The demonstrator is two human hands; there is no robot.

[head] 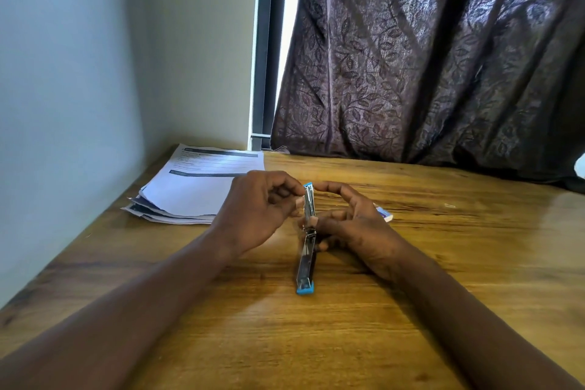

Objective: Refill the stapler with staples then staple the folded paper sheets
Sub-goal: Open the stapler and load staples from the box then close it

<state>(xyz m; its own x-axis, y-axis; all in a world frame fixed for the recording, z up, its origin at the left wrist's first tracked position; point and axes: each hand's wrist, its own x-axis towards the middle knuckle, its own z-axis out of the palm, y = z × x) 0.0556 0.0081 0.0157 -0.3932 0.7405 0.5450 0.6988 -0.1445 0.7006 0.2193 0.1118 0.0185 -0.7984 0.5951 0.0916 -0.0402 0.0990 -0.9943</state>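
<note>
Shiny metal stapler [306, 263], plastic-tipped, lies on a glossy wood-grain table [474, 215].

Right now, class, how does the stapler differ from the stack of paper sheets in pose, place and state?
The stapler is swung open, one arm raised, the other flat; the paper sheets lie flat. The left hand and right hand hold the stapler; nothing touches the paper sheets. The stapler sits mid-table; the paper sheets lie far left by the wall. Both rest on the wooden table.

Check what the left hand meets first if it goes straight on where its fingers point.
The stapler, its raised upper arm; the left hand has its fingers nearly at it, contact unclear.
</note>
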